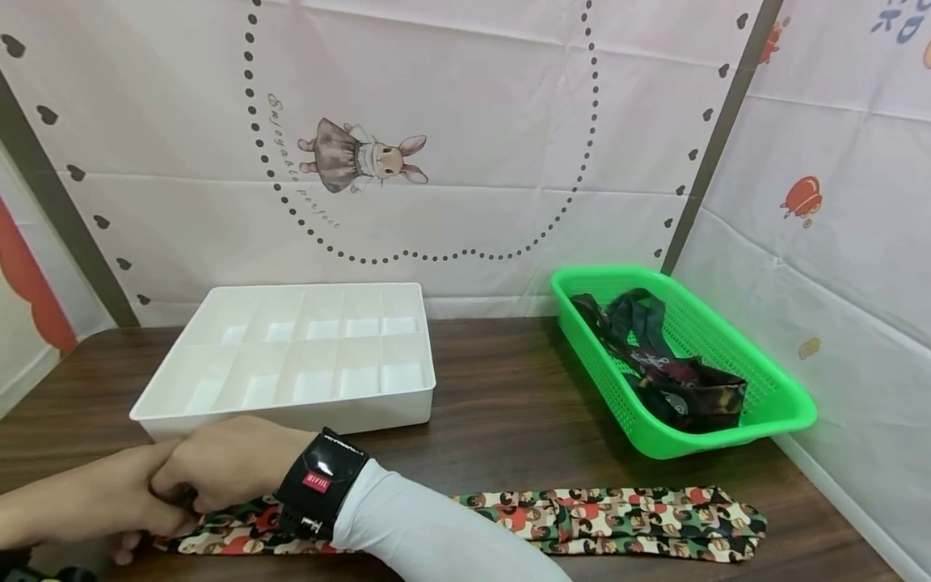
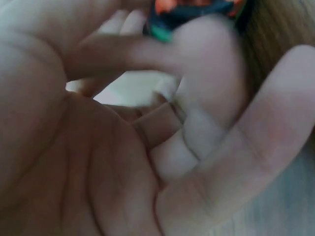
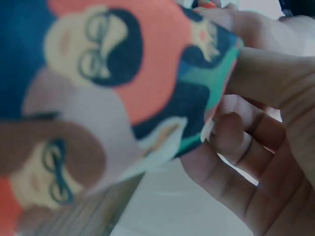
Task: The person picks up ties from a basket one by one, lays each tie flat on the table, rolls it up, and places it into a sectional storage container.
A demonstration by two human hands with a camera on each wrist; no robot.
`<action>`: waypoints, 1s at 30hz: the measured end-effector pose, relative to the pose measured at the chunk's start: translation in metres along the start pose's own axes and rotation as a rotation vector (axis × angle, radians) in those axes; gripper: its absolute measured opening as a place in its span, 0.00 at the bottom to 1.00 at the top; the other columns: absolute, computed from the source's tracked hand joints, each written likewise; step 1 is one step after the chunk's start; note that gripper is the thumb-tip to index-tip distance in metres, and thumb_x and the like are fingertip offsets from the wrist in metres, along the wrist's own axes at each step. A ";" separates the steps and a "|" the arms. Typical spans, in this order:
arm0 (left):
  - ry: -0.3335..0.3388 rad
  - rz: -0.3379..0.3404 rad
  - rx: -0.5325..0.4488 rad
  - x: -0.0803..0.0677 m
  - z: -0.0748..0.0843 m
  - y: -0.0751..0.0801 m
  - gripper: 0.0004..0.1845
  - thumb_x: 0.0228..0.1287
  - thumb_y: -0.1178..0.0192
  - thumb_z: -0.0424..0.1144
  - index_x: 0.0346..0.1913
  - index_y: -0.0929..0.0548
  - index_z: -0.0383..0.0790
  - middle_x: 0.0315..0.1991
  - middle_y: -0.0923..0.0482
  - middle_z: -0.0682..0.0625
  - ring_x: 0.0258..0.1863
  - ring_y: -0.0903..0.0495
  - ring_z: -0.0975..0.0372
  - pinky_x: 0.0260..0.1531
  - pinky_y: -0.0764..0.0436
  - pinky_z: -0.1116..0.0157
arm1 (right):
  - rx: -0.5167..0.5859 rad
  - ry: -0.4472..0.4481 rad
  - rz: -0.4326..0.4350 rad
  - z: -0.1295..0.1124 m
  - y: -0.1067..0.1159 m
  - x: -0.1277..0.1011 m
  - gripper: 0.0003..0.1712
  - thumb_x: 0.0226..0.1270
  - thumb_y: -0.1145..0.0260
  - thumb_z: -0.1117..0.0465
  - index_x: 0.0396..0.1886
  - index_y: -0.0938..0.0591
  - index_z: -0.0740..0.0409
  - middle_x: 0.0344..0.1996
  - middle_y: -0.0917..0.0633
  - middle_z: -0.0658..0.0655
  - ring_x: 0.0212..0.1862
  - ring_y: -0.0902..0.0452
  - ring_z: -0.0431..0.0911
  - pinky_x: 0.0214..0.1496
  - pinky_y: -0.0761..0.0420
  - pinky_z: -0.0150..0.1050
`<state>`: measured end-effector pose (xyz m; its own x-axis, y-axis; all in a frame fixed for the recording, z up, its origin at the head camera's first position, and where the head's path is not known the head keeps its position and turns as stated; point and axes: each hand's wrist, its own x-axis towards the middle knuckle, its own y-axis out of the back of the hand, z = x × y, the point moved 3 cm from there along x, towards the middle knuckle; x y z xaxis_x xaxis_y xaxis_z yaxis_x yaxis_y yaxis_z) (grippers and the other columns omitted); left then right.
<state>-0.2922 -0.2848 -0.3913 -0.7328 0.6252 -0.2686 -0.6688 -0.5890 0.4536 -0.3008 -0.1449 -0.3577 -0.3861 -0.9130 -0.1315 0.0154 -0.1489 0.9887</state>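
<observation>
A necktie (image 1: 640,521) with a colourful print of faces lies flat along the front of the wooden table, its pointed end to the right. At its left end my two hands meet. My right hand (image 1: 225,461) pinches the tie's end between thumb and fingers; in the right wrist view the printed fabric (image 3: 162,73) fills the upper left. Just left of it and partly under it, my left hand (image 1: 141,501) curls its fingers at the same end. The left wrist view shows thumb and finger close together beside the fabric (image 2: 197,9); their contact is mostly hidden.
Behind my hands stands a white divided box (image 1: 429,384) with several compartments. A green basket (image 1: 781,416) at the back right holds dark patterned ties (image 1: 701,392). Printed cloth walls (image 1: 473,162) enclose the table (image 1: 494,436).
</observation>
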 end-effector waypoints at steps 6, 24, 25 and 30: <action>0.066 0.010 0.021 -0.005 0.006 0.006 0.10 0.67 0.35 0.30 0.46 0.25 0.36 0.28 0.20 0.44 0.22 0.18 0.58 0.18 0.17 0.60 | -0.073 -0.028 0.019 -0.005 -0.002 0.002 0.07 0.75 0.28 0.53 0.38 0.18 0.34 0.35 0.23 0.35 0.40 0.31 0.28 0.40 0.32 0.20; -0.003 -0.030 -0.012 0.006 0.009 0.001 0.05 0.72 0.35 0.32 0.40 0.21 0.36 0.22 0.23 0.52 0.16 0.22 0.65 0.16 0.18 0.63 | -0.039 0.008 -0.007 0.003 0.008 -0.007 0.10 0.72 0.26 0.57 0.34 0.19 0.38 0.29 0.24 0.39 0.32 0.32 0.31 0.35 0.34 0.23; 0.011 -0.013 0.006 0.005 0.010 0.003 0.06 0.72 0.34 0.33 0.41 0.21 0.36 0.23 0.22 0.50 0.17 0.21 0.63 0.16 0.17 0.61 | -0.042 -0.002 -0.006 0.003 0.008 -0.007 0.09 0.72 0.26 0.56 0.35 0.19 0.38 0.29 0.24 0.39 0.33 0.32 0.31 0.35 0.34 0.23; 0.071 0.024 0.027 -0.001 0.009 0.007 0.10 0.70 0.34 0.34 0.46 0.24 0.35 0.27 0.19 0.44 0.21 0.16 0.57 0.18 0.15 0.56 | -0.043 0.012 0.020 0.002 0.006 -0.004 0.09 0.73 0.26 0.50 0.36 0.20 0.38 0.31 0.23 0.38 0.34 0.31 0.30 0.37 0.34 0.21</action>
<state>-0.2953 -0.2845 -0.3801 -0.7561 0.5729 -0.3163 -0.6481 -0.5887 0.4831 -0.3010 -0.1415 -0.3513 -0.3745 -0.9204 -0.1124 0.0631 -0.1462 0.9872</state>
